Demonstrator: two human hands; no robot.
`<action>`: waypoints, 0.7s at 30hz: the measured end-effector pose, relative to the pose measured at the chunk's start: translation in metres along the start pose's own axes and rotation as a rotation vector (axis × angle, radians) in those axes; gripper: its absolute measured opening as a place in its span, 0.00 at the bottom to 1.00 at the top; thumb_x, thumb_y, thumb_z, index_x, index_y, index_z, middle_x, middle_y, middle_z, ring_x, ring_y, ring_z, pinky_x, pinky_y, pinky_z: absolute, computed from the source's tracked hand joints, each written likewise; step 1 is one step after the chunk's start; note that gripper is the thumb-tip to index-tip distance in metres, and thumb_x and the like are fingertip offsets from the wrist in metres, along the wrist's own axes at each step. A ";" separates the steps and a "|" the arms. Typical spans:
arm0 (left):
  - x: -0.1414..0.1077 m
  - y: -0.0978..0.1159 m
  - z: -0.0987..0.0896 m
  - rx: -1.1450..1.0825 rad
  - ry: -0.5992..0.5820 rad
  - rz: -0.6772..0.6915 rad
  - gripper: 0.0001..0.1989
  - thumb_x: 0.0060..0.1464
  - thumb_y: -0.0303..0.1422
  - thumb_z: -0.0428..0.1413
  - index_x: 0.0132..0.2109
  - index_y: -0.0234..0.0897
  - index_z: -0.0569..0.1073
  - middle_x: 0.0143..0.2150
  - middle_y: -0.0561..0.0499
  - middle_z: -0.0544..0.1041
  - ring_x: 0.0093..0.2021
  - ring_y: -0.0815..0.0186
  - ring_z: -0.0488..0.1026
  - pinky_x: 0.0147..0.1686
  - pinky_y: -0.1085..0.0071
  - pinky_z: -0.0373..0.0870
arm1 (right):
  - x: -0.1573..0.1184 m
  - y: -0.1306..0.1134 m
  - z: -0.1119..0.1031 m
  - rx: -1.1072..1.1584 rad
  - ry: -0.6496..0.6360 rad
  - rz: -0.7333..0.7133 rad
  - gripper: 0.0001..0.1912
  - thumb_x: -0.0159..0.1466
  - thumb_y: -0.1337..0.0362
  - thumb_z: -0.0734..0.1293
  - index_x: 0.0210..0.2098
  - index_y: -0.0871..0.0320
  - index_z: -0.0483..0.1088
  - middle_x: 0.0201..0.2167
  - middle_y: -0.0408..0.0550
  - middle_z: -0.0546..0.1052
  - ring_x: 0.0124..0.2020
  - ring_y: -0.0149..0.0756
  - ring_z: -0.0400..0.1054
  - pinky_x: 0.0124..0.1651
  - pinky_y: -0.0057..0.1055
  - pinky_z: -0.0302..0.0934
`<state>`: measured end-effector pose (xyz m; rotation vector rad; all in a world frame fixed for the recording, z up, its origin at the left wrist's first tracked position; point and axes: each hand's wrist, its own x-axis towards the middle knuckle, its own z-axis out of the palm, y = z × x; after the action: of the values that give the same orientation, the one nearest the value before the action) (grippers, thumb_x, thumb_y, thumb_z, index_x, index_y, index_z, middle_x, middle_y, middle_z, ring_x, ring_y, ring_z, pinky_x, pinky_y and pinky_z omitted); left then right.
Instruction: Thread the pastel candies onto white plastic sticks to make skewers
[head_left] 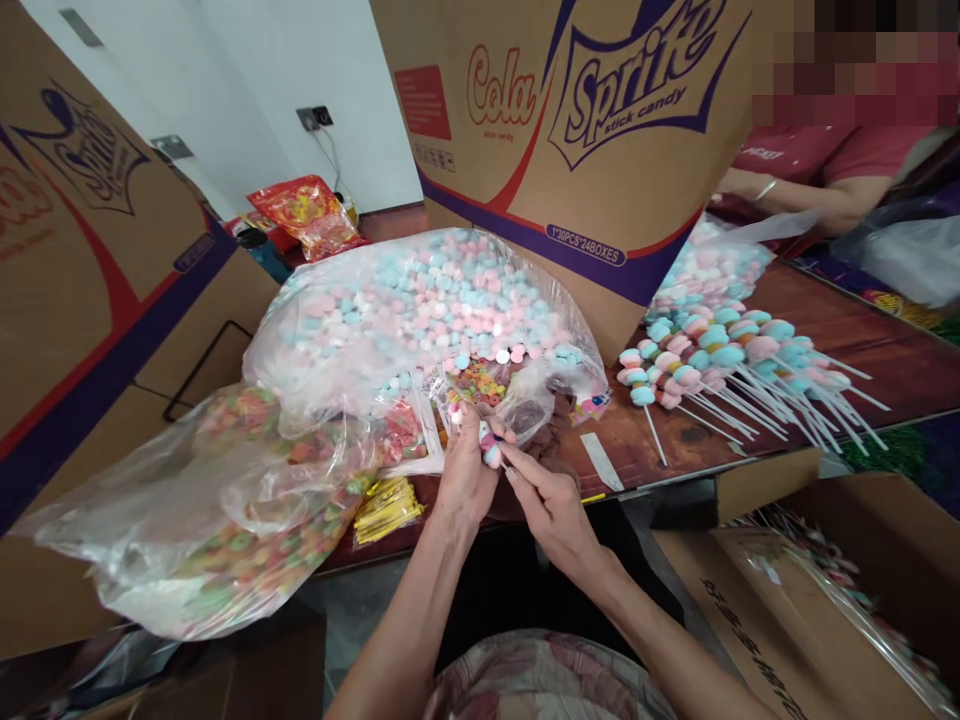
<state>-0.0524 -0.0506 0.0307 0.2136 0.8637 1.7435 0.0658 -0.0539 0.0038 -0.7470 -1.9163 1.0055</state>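
Note:
My left hand (pixel 469 470) is closed around a small marshmallow skewer (pixel 491 455) with pink, white and blue pieces, held low over the table's front edge. My right hand (pixel 546 497) pinches its lower end, where a thin white stick partly shows; fingers cover the rest. Just beyond my hands lies a big clear bag of pink, blue and white marshmallows (pixel 450 300). Coloured gummy rings (pixel 484 380) sit in front of that bag. Beside my left wrist is a bundle of gold twist ties (pixel 386 510). To the right, finished marshmallow skewers (pixel 712 350) are piled with white sticks pointing toward me.
A bag of gummy rings (pixel 262 530) hangs over the table's left front edge. Large cartons (pixel 555 180) stand behind and at left. An open carton (pixel 750 600) with wrapped sticks is at lower right. Across the table sits another person in a red shirt (pixel 832 160).

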 end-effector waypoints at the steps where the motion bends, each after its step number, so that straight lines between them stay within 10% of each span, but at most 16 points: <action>1: 0.000 0.000 0.000 -0.004 -0.002 -0.019 0.20 0.52 0.48 0.63 0.33 0.35 0.68 0.24 0.55 0.70 0.24 0.72 0.71 0.22 0.80 0.64 | 0.001 0.000 0.000 0.044 0.037 0.026 0.19 0.70 0.67 0.59 0.56 0.56 0.72 0.51 0.51 0.79 0.51 0.41 0.75 0.54 0.37 0.70; 6: 0.002 0.005 0.006 -0.031 0.074 -0.074 0.19 0.53 0.47 0.62 0.32 0.34 0.69 0.25 0.55 0.71 0.26 0.71 0.72 0.26 0.77 0.69 | -0.004 0.002 0.004 -0.091 0.216 -0.024 0.15 0.69 0.66 0.63 0.54 0.58 0.72 0.46 0.52 0.81 0.44 0.38 0.77 0.50 0.34 0.71; 12: -0.004 0.007 0.007 0.079 0.081 -0.064 0.20 0.48 0.46 0.65 0.31 0.34 0.68 0.24 0.55 0.71 0.26 0.68 0.75 0.23 0.78 0.67 | -0.005 0.000 -0.001 -0.497 0.105 -0.115 0.14 0.71 0.67 0.58 0.39 0.59 0.75 0.28 0.51 0.79 0.30 0.37 0.75 0.34 0.28 0.66; 21: -0.008 0.011 0.006 0.117 0.108 -0.210 0.19 0.51 0.46 0.64 0.32 0.33 0.69 0.23 0.53 0.74 0.20 0.68 0.73 0.18 0.76 0.66 | -0.001 -0.003 -0.004 -0.360 0.040 -0.025 0.14 0.72 0.60 0.59 0.36 0.60 0.72 0.32 0.50 0.78 0.34 0.36 0.73 0.40 0.28 0.63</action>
<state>-0.0544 -0.0562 0.0441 0.1023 1.0300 1.5216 0.0699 -0.0548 0.0074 -0.9341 -2.0916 0.6292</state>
